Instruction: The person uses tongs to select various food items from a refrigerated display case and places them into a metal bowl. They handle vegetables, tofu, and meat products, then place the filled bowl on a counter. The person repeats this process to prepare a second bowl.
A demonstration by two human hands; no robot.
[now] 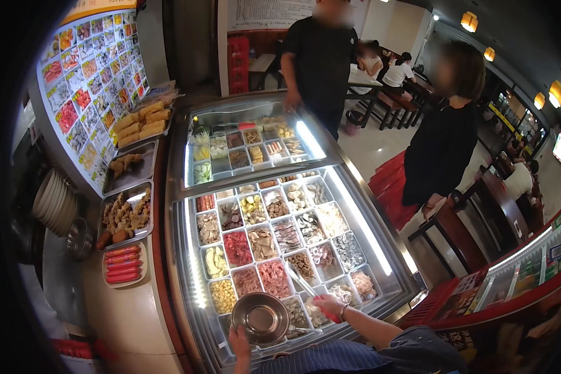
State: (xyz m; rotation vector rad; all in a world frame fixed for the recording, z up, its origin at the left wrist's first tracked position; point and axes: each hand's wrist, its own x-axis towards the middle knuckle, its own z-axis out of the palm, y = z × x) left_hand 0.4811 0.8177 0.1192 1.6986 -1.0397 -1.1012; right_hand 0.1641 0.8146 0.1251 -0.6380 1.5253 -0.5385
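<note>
My left hand (pixel 239 340) is closed on the rim of a round metal bowl (pixel 260 316), which looks to have nothing in it. My right hand (pixel 330 307) grips red-handled tongs (pixel 303 283). Their pale metal arms reach forward and left over the food bins. Beneath them lies a lit display case (pixel 186 280) with rows of square white bins. A bin of red sliced meat (pixel 274 278) and one of brown pieces (pixel 300 267) are near the tong tips. Whether the tips touch any food I cannot tell.
On the left counter stand a tray of red-wrapped sausages (pixel 123 264), a tray of fried pieces (pixel 126 215) and stacked plates (pixel 54 202). One person in black (pixel 321 68) stands beyond the case, another (pixel 442 143) to its right. A glass-topped red cooler (pixel 480 299) sits at right.
</note>
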